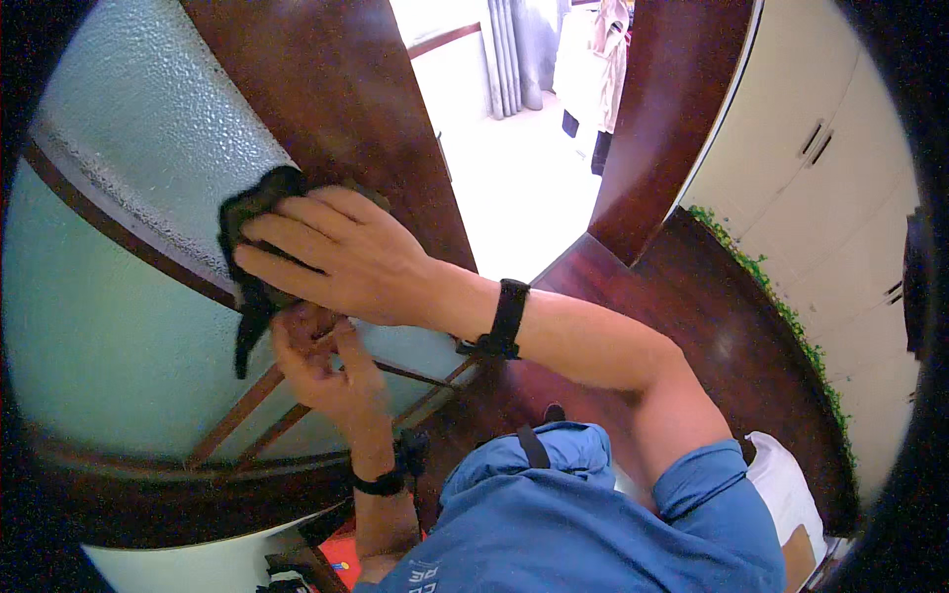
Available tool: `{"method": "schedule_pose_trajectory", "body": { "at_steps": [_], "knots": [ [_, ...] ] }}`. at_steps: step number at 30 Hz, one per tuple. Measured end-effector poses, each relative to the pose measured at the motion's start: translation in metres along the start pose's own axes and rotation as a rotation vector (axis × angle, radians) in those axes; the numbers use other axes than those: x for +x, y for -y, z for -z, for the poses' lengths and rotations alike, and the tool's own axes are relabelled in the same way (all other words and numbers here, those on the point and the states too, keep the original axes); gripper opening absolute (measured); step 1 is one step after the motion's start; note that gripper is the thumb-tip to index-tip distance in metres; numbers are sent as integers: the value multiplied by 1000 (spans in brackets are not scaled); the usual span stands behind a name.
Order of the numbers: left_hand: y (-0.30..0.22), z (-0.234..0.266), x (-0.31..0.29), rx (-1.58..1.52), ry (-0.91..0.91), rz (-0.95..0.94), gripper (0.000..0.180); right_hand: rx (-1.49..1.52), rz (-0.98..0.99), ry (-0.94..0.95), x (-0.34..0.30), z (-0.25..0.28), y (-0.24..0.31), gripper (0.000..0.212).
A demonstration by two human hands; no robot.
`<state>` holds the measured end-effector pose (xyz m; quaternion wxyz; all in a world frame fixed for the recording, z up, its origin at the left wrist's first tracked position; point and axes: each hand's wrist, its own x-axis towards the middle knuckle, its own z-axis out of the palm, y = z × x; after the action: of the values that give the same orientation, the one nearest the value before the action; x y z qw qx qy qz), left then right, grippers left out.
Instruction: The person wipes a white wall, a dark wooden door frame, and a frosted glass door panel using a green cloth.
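Observation:
My right hand (346, 247) lies over a crumpled black cloth (259, 198), its fingers bent slightly and pressing it where the textured glass panel (148, 109) meets the dark wooden frame (316, 89). A loose end of the cloth hangs down on the left. Just below, my left hand (331, 366) is closed with its fingers curled up under the cloth. Whatever those fingers pinch is hidden. Dark bands circle both my wrists.
An open doorway leads to a bright room with a grey curtain (504, 59) and hanging clothes (611, 59). Pale cabinets (781, 188) with a strip of green leaves (766, 272) line the right side. Reddish-brown wooden floor (633, 316) runs between. Below my left arm is something red (341, 558).

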<state>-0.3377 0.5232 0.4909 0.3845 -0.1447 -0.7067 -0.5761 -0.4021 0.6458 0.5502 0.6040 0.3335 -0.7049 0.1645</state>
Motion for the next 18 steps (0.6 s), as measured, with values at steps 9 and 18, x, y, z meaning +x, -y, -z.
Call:
{"method": "schedule_pose_trajectory", "body": {
  "at_steps": [9, 18],
  "knots": [
    [10, 16, -33, -100, 123, 281, 34, -10, 63, 111, -44, 2, 13, 51],
    [-16, 27, -8, -270, 120, 303, 40, 9, 153, 142, -9, 12, 0, 47]
  ]
}}
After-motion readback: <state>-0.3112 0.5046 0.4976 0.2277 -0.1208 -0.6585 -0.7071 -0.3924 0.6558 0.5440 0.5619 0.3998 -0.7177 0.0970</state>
